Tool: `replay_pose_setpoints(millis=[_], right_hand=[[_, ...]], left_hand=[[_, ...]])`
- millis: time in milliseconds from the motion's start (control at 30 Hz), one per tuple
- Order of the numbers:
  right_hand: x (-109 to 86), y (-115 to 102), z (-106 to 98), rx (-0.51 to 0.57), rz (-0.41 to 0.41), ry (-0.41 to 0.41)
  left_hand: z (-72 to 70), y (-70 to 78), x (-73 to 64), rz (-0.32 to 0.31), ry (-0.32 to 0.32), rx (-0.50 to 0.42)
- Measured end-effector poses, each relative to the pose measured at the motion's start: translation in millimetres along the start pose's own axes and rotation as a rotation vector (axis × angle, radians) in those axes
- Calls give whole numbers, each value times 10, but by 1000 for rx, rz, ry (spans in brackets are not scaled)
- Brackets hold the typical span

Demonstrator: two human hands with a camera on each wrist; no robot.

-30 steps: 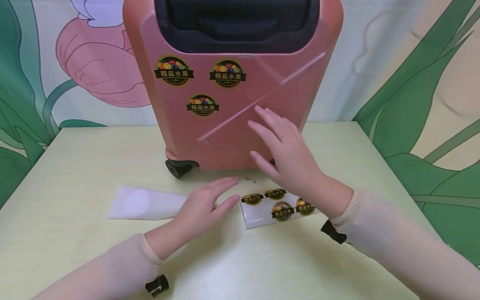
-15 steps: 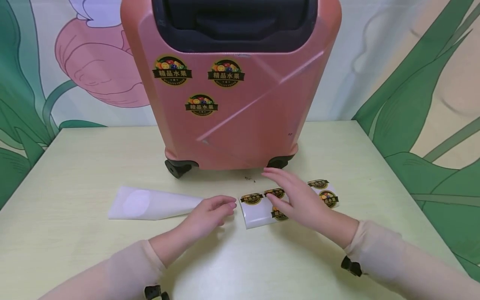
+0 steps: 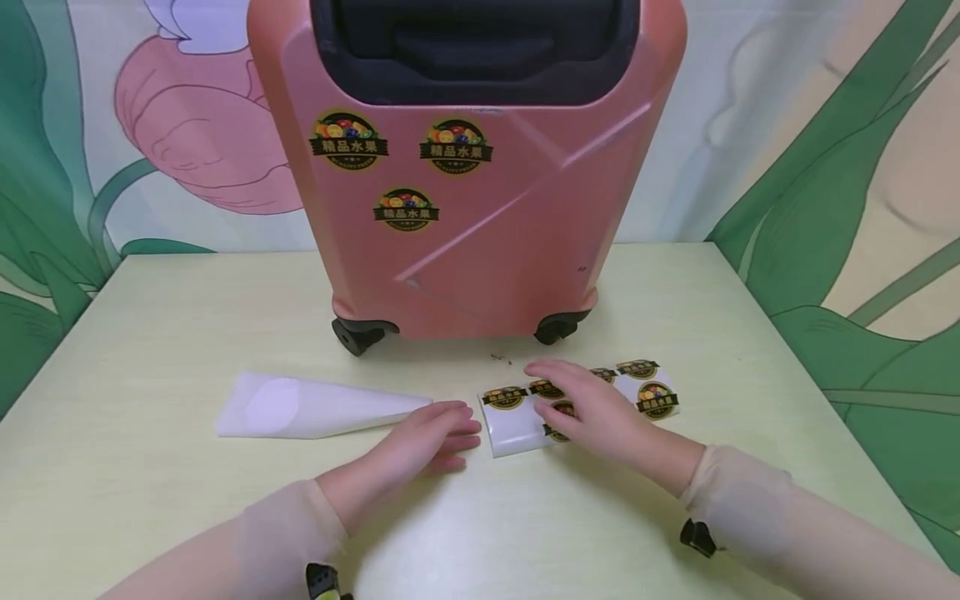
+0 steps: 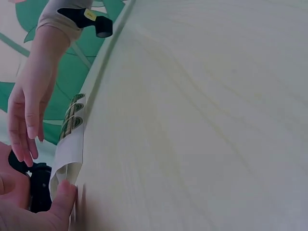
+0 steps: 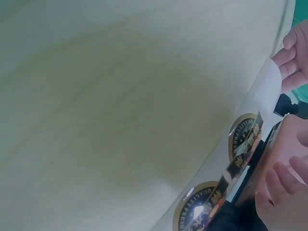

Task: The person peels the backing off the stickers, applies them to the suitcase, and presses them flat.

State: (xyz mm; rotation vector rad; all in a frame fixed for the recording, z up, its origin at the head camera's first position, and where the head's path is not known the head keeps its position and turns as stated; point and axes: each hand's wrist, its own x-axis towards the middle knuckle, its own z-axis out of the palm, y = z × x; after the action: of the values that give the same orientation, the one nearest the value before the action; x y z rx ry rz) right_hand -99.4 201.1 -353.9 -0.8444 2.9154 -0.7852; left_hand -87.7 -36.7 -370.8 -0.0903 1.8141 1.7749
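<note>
On the table lies a white sheet of round black-and-gold fruit stickers (image 3: 513,429), curved up off the tabletop in the left wrist view. My right hand (image 3: 603,417) hovers over its middle with fingers relaxed and apart, hiding some stickers. Beside the sheet's left end is my left hand (image 3: 420,450), fingers loosely extended and nothing in them. Just left of that hand, a folded piece of white paper (image 3: 330,408) bears a pale round patch. Behind stands a pink suitcase (image 3: 480,242) with three matching stickers (image 3: 406,210) on its upper left front.
The suitcase rests on black wheels (image 3: 358,335) toward the back of the pale table (image 3: 150,500). Small dark specks (image 3: 500,358) lie in front of it. A leaf-and-flower patterned backdrop (image 3: 847,250) rises behind and beside the table.
My right hand has come down from the suitcase front to over the sticker sheet. My left hand has dipped lower, its fingers turning downward. The suitcase stays put.
</note>
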Motion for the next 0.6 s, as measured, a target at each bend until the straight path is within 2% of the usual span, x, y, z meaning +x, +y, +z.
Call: replay_pose_setpoints(millis=[300, 500, 600], right_hand=[[52, 75, 119, 17, 3, -61], [70, 78, 136, 39, -3, -47], [79, 70, 137, 40, -13, -46]], left_hand=[[75, -41, 169, -27, -42, -161], [115, -62, 221, 12, -80, -212], [120, -71, 236, 37, -80, -226]])
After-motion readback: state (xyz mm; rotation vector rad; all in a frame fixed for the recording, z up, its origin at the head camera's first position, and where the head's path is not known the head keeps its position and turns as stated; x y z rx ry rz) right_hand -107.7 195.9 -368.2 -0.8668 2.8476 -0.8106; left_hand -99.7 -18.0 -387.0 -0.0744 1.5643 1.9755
